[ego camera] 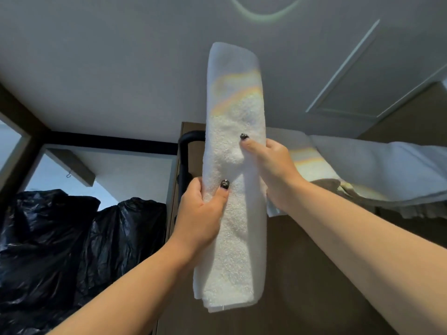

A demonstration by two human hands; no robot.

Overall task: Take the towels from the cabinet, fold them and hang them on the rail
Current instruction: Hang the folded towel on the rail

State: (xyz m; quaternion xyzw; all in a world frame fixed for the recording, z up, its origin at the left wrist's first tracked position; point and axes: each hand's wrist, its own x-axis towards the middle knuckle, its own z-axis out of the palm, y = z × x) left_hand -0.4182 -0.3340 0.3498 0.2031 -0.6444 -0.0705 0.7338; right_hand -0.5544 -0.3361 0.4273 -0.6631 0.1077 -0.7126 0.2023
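A white towel (pixel 233 112), folded into a long narrow strip, stands upright in the middle of the view, raised toward the ceiling. My left hand (pixel 202 216) grips its left edge low down, thumb across the front. My right hand (pixel 268 165) holds its right side a little higher, thumb pressed into the cloth. The black rail (pixel 185 151) curves out just behind the towel's left edge; the rest of it is hidden. To the right, another white towel (pixel 377 170) lies draped at about the same height.
Black plastic bags (pixel 72 238) bulge at the lower left. A brown wooden panel (pixel 302 274) fills the space behind and below the towel. A white ceiling with a framed hatch (pixel 377 76) is above, and a glass partition with a dark frame (pixel 21 146) is on the left.
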